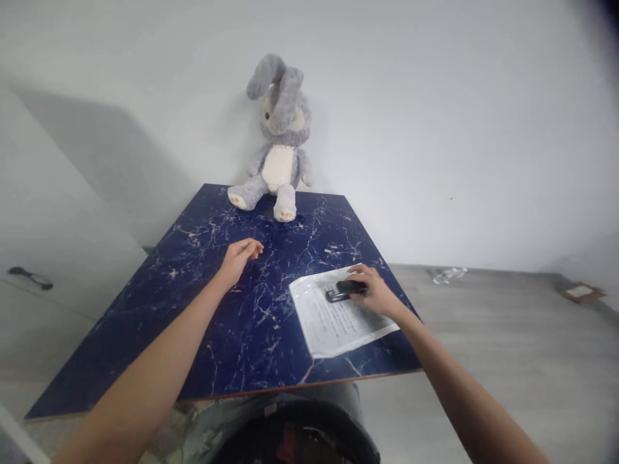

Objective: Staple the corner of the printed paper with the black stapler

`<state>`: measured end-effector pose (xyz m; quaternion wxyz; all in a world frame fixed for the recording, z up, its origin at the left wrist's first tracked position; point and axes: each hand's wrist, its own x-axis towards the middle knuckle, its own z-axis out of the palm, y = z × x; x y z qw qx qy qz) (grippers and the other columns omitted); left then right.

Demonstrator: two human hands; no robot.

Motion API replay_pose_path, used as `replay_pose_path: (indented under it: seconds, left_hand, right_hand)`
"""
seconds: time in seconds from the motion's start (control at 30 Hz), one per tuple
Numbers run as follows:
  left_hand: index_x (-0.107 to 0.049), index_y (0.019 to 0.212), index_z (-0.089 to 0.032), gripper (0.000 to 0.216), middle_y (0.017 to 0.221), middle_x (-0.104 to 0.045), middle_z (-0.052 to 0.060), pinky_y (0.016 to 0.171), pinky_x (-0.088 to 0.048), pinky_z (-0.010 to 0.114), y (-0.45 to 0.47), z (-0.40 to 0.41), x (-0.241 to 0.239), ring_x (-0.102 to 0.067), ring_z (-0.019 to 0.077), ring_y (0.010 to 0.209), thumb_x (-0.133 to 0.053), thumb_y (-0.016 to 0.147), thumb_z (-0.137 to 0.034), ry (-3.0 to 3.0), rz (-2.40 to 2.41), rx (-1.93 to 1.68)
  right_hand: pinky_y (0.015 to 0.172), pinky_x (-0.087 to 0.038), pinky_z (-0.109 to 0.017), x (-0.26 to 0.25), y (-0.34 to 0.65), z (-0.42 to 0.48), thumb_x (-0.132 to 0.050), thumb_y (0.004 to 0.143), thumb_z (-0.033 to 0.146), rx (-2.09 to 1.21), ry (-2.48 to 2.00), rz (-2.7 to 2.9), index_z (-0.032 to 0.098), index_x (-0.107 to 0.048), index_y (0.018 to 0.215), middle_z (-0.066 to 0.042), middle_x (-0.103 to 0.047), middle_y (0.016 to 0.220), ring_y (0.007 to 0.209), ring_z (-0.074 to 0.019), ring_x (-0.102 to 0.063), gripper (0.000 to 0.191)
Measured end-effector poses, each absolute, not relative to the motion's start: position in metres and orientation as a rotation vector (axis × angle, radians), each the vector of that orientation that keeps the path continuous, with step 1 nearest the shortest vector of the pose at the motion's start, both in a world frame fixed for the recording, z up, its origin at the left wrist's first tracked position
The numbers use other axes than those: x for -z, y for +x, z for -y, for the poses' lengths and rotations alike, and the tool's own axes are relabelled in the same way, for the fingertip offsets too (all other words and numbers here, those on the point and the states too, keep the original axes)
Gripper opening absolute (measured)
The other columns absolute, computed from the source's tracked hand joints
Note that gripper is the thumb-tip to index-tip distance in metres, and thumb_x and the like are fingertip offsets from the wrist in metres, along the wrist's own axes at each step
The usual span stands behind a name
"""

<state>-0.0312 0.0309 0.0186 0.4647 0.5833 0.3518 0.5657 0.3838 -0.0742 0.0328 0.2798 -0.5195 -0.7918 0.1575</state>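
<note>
My right hand (374,290) grips a small black stapler (343,290) that rests on a stack of printed white paper (338,319) at the right side of a dark blue marbled table (203,309). My left hand (239,258) hovers over the middle of the table, fingers loosely curled and holding nothing. It is well apart from the paper.
A grey and white plush rabbit (280,142) sits at the table's far edge against the white wall. A clear plastic item (447,275) and a small brown object (583,292) lie on the grey floor to the right. White furniture with a dark handle (29,277) stands left.
</note>
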Motion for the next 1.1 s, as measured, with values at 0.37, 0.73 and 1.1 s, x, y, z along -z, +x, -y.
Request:
replay_pose_path:
  seconds: [0.37,0.73,1.1]
  left_hand:
    - [-0.077,0.085,-0.017,0.035,0.077,-0.068,0.006,0.061,-0.043,0.028,-0.031,-0.033,-0.014,-0.055,0.0141,0.063,-0.072,0.088,-0.051,1.394,-0.877,-1.378]
    - [-0.073,0.086,-0.018,0.032,0.077,-0.065,0.005,0.061,-0.045,0.028,-0.043,-0.037,-0.020,-0.055,0.0126,0.063,-0.066,0.092,-0.048,1.323,-0.875,-1.559]
    - [-0.071,0.083,-0.017,0.023,0.077,-0.059,0.002,0.058,-0.040,0.022,-0.065,-0.038,-0.042,-0.052,0.0093,0.064,-0.075,0.085,-0.039,1.095,-0.811,-1.765]
  right_hand:
    - [0.106,-0.049,-0.050,-0.044,0.453,-0.045,-0.069,0.066,0.027,-0.757,-1.256,2.071,0.022,-0.071,0.069,-0.014,-0.070,0.117,0.117,-0.0341,-0.063,0.006]
    - [0.105,-0.049,-0.045,-0.053,0.264,-0.099,-0.065,0.077,0.020,-1.069,-0.531,2.555,0.019,-0.071,0.079,-0.011,-0.063,0.123,0.110,-0.0246,-0.063,0.007]
    - [0.097,-0.048,-0.033,-0.043,0.149,-0.071,-0.052,0.063,0.006,-0.651,-0.707,2.571,0.018,-0.070,0.092,-0.006,-0.066,0.098,0.095,-0.0213,-0.062,0.036]
